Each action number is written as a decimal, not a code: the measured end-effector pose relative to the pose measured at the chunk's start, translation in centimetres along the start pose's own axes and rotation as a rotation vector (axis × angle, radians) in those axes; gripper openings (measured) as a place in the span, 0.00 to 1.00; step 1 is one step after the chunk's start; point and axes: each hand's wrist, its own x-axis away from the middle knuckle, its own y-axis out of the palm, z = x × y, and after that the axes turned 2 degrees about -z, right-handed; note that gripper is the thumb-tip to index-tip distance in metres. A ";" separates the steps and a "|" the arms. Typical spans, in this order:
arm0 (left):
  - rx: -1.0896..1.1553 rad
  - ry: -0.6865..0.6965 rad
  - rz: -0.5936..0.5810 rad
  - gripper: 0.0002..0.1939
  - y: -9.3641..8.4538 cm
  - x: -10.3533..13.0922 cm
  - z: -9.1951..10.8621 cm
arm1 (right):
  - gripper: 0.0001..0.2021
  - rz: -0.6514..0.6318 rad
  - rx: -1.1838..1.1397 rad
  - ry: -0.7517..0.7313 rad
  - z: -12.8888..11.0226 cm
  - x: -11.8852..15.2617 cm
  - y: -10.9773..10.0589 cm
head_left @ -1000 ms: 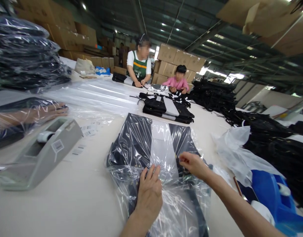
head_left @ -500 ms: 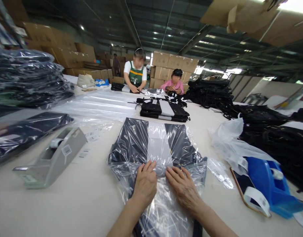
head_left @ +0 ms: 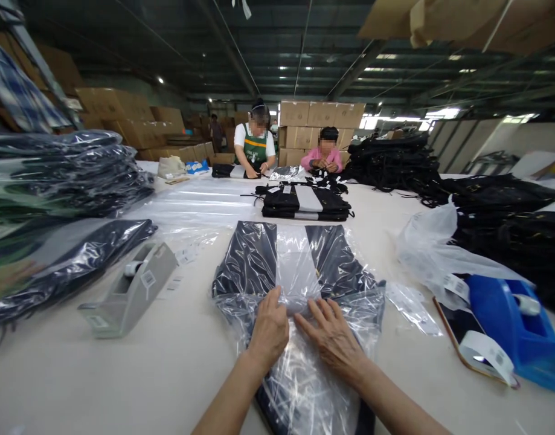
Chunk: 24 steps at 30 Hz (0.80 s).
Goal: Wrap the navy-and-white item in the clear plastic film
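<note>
At the near tabletop (head_left: 123, 374) edge, the left hand (head_left: 269, 329) and right hand (head_left: 334, 338) lie flat, fingers spread, pressing the clear bag (head_left: 299, 356) over the folded dark garment (head_left: 250, 260). They seem to be smoothing the loose end; folding it under probably needs tape, and a grey tape dispenser (head_left: 130, 290) stands left.

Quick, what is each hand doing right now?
Left hand: open, fingers flat, pressing on the clear plastic bag over the folded garment.
Right hand: open, flat on the same bag, holding nothing.
</note>
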 end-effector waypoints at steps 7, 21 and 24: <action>-0.105 0.319 0.010 0.15 0.4 5.6 2.9 | 0.18 0.020 -0.001 -0.008 0.1 -0.1 -0.2; -0.309 0.434 0.144 0.17 0.6 6.1 2.1 | 0.16 0.291 -0.084 0.208 6.3 4.7 -5.0; -0.337 0.547 0.251 0.15 0.8 5.8 1.1 | 0.15 0.373 -0.032 0.667 12.2 9.9 -8.2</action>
